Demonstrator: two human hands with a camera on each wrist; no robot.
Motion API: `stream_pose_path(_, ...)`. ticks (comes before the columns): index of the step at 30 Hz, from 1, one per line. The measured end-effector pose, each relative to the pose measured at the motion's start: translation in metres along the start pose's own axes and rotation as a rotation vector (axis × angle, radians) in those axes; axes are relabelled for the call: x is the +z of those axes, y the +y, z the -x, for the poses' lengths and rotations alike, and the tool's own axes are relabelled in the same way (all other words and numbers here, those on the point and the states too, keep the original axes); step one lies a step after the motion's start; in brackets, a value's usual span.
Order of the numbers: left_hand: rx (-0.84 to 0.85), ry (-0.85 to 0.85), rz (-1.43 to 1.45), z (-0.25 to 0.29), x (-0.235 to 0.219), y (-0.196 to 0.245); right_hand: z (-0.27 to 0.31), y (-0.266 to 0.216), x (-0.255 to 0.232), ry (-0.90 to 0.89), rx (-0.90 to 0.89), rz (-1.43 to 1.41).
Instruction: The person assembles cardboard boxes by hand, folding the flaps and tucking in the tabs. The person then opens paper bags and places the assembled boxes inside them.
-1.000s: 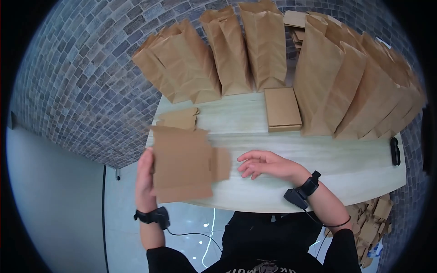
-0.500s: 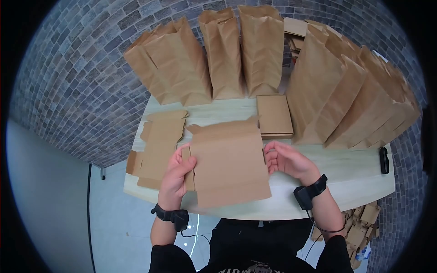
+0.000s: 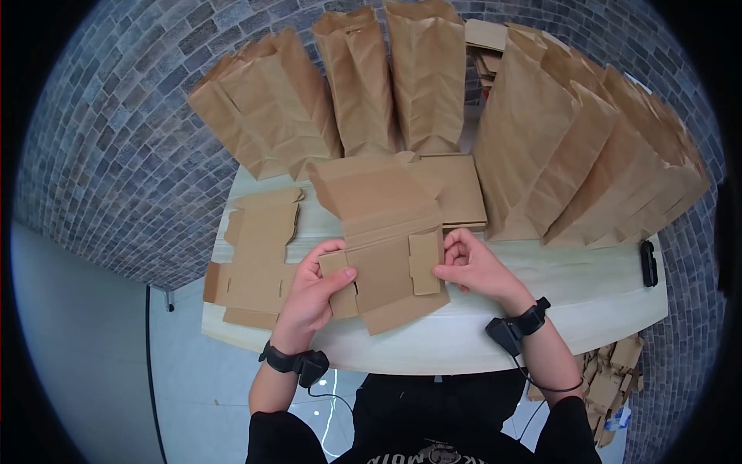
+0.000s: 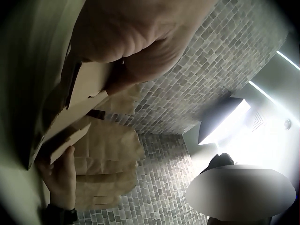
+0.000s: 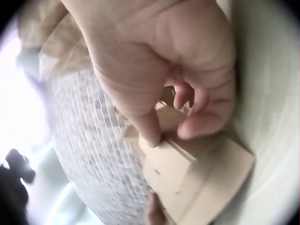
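An unfolded cardboard box blank [image 3: 384, 271] is over the middle of the table, its large lid panel [image 3: 379, 188] tilted up at the back. Both side flaps are folded inward. My left hand [image 3: 306, 295] grips the left flap, thumb on top and fingers underneath. At the opposite edge, my right hand [image 3: 487, 272] pinches the right flap [image 3: 425, 263], its thumb tip on the flap's edge. In the right wrist view the other fingers of the right hand [image 5: 159, 70] curl beside the cardboard. A second flat blank [image 3: 259, 255] lies to the left.
A closed cardboard box [image 3: 462, 189] sits behind the blank, partly covered by it. Upright paper bags [image 3: 429, 77] line the back, and more bags [image 3: 541, 147] stand at the right. A black object [image 3: 648, 264] lies near the right edge. Cardboard pieces [image 3: 614, 379] are heaped below on the floor.
My left hand has brought the blank from the left to the middle. My right hand, empty before, now pinches its right flap. The side flaps have come inward and the lid panel tilts up.
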State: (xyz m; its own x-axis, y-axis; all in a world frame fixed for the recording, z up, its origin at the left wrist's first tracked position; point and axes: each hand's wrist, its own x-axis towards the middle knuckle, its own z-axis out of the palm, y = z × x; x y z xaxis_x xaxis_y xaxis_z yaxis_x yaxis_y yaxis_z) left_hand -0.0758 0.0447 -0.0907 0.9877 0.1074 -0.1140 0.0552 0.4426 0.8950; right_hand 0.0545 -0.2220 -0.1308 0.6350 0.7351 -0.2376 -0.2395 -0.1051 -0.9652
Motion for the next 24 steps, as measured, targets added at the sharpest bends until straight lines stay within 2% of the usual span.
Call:
stream_pose_path(2, 0.013, -0.022, -0.007, -0.004, -0.002, -0.002, 0.001, 0.001, -0.001, 0.062, -0.005, 0.079)
stream_pose_path(4, 0.024, -0.041, -0.015, -0.007, -0.003, -0.002, -0.003, 0.009, -0.005, 0.040, -0.237, 0.145)
stream_pose_path(12, -0.026, -0.098, -0.092, -0.022, 0.009, 0.003, 0.000, 0.003, -0.006, 0.096, -0.251, -0.069)
stream_pose_path(14, -0.005, -0.103, -0.139, -0.032, 0.009, -0.003, 0.001, -0.003, -0.003, 0.110, -0.237, -0.135)
stream_pose_path(16, 0.015, -0.101, -0.183, -0.041, 0.003, -0.017, 0.003, -0.013, 0.003, 0.045, -0.290, -0.354)
stream_pose_path(19, -0.026, -0.031, -0.158, -0.053, 0.000, -0.035, -0.001, -0.005, 0.002, 0.071, -0.330, -0.416)
stream_pose_path(22, -0.031, -0.024, -0.120, -0.051, 0.006, -0.037, -0.006, 0.005, -0.001, 0.148, -0.231, -0.401)
stream_pose_path(24, 0.095, -0.060, -0.268, -0.052, 0.002, -0.044, -0.010, 0.013, -0.004, 0.171, -0.204, -0.406)
